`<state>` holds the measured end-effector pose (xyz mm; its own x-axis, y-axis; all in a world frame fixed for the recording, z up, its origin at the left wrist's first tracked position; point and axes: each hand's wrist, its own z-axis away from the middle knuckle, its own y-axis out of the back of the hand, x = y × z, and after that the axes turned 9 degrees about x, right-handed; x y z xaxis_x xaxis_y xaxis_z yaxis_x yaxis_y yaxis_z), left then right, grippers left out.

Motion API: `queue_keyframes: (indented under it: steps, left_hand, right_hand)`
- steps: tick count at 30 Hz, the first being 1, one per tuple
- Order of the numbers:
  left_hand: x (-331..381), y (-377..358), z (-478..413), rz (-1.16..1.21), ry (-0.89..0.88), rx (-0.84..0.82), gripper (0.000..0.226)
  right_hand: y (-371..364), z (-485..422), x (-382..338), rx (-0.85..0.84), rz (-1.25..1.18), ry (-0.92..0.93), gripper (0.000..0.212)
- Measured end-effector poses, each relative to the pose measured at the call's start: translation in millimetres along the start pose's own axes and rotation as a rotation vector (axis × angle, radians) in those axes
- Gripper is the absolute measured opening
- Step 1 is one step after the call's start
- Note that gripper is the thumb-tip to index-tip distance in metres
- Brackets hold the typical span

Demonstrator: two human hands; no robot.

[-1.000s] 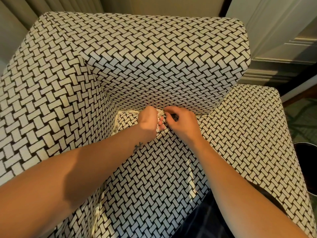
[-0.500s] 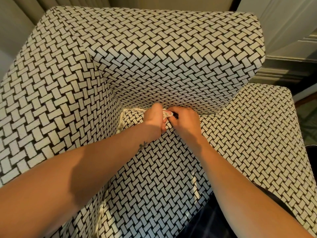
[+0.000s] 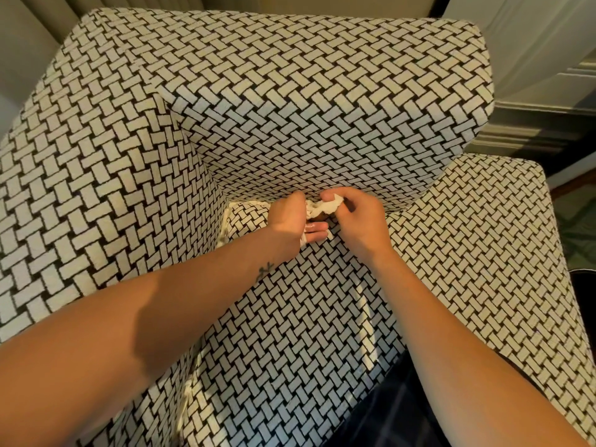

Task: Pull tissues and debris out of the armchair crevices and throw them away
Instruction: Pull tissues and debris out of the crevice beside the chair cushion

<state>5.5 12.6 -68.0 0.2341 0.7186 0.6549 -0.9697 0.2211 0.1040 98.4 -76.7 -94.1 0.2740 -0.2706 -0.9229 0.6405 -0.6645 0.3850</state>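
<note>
A black-and-white woven-pattern armchair [image 3: 306, 91] fills the view. Both hands meet at the crevice where the seat cushion [image 3: 290, 317] joins the backrest. My right hand [image 3: 358, 221] pinches a crumpled white tissue [image 3: 324, 206] between thumb and fingers, just above the seat. My left hand [image 3: 288, 221] is curled around more white tissue, with a scrap showing under its fingers. The two hands touch around the tissue. What lies deeper in the crevice is hidden by my hands.
The left armrest [image 3: 80, 188] rises beside my left forearm, and the right armrest [image 3: 500, 253] lies beyond my right arm. A dark round bin rim [image 3: 585, 285] shows at the right edge. White wall trim [image 3: 548, 108] stands behind the chair.
The white tissue has come further out of the crevice and now shows between my hands. My right hand has lifted slightly with it. The view has shifted closer.
</note>
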Motion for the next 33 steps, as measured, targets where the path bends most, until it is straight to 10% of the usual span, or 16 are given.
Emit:
queue_keyframes:
  steps: [8, 17, 25, 33]
  left_hand:
    - [-0.8, -4.8, 6.9, -0.067, -0.049, -0.193, 0.026]
    - [-6.0, -4.9, 12.1, -0.196, -0.177, -0.297, 0.044]
    - [-5.6, 0.2, 9.9, -0.224, -0.230, -0.323, 0.016]
    - [-5.2, -0.2, 15.1, -0.278, -0.285, -0.265, 0.025]
  right_hand:
    - [5.9, 4.7, -12.4, -0.053, -0.317, -0.273, 0.021]
    - [1.3, 10.6, -6.0, 0.024, 0.256, 0.153, 0.002]
    - [25.6, 19.0, -15.3, -0.198, -0.082, -0.140, 0.036]
    - [47.2, 30.2, -5.7, -0.104, 0.211, -0.046, 0.029]
